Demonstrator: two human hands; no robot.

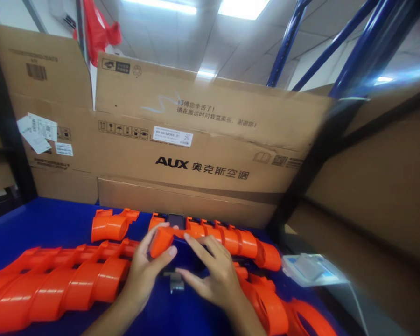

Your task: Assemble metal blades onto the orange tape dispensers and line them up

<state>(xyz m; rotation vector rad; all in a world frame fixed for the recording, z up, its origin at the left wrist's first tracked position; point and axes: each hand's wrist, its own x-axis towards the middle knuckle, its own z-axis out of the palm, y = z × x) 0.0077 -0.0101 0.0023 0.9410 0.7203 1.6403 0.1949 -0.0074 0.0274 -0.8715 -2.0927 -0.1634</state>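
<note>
My left hand (149,261) is closed around an orange plastic part (162,241), with the thumb in front and fingers behind. A thin arm of the part reaches toward my right hand (213,270). There the index fingertip is at or against the arm, while the thumb stays apart below; the other fingers are partly hidden. Under the hands, a small grey metal-looking piece (177,282) rests on the blue table surface (150,312). Its kind is not clear.
Nested rows of orange parts lie left (56,284), behind (231,238) and right (269,303). More orange parts (110,226) sit at back left, near a dark square object (176,220). A cardboard sheet (196,140) stands behind; a clear plastic box (313,269) is at right.
</note>
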